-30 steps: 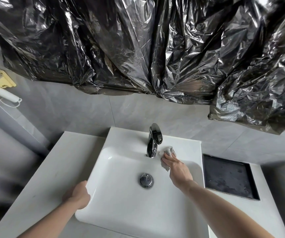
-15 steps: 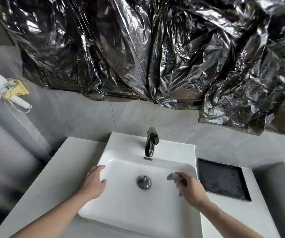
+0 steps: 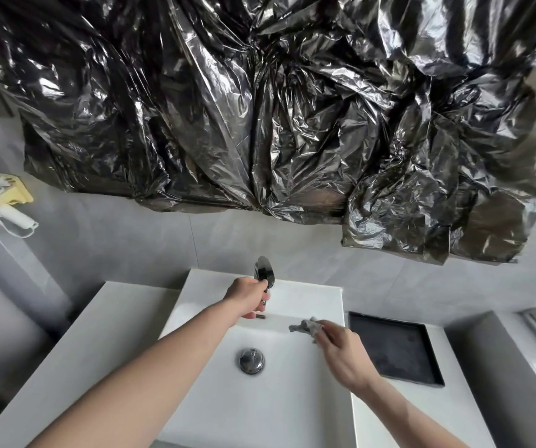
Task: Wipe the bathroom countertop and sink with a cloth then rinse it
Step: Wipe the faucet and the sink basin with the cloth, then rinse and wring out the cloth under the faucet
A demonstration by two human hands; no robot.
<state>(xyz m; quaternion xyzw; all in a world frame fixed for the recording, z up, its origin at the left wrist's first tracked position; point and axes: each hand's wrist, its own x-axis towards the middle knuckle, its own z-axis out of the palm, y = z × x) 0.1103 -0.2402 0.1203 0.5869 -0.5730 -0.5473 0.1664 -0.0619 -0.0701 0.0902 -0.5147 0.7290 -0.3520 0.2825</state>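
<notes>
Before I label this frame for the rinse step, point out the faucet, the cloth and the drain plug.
faucet (image 3: 264, 270): head view, on the dark glossy handle top.
cloth (image 3: 305, 326): head view, on the grey bunch protruding from the right hand.
drain plug (image 3: 251, 360): head view, centre of the chrome cap.

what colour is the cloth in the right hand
Grey; the cloth, pinched by the right hand, shows best in the head view.
</notes>
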